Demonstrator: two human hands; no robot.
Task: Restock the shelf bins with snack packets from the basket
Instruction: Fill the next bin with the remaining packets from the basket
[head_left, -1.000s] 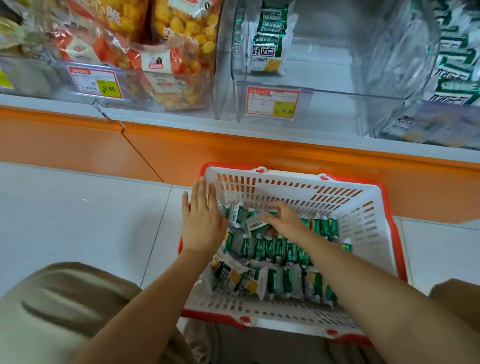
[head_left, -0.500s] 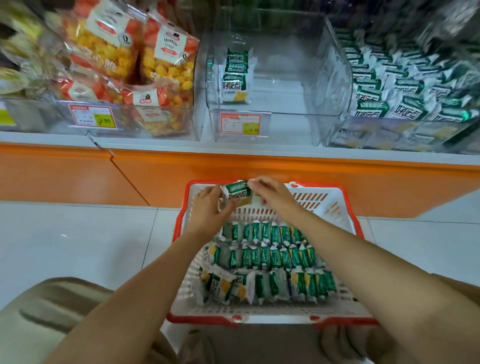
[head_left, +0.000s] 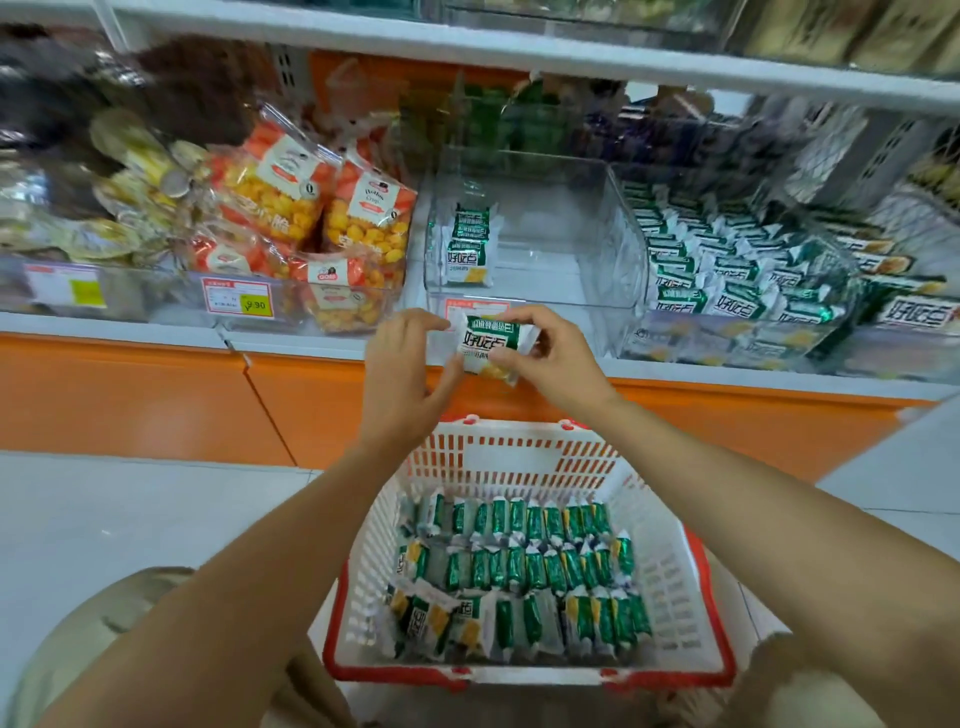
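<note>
Both forearms reach forward from the near edge and meet above the far rim of the basket (head_left: 519, 675). The left hand (head_left: 402, 374) and right hand (head_left: 553, 353) share one snack packet (head_left: 488, 345). The left grip pinches its left edge between thumb and forefinger. The right grip grasps its right side, forefinger on top and thumb on the face.

The packet is held upright, facing the camera, just in front of the front wall of the clear bin (head_left: 530, 171). Its green band reads "好吃点" in white.

A short stack of the same packets (head_left: 470, 244) stands at the bin's left side, and the bin to the right (head_left: 727, 265) is full of them. More lie in rows in the basket (head_left: 519, 566). A price tag (head_left: 236, 301) to the left reads "9.90".
</note>
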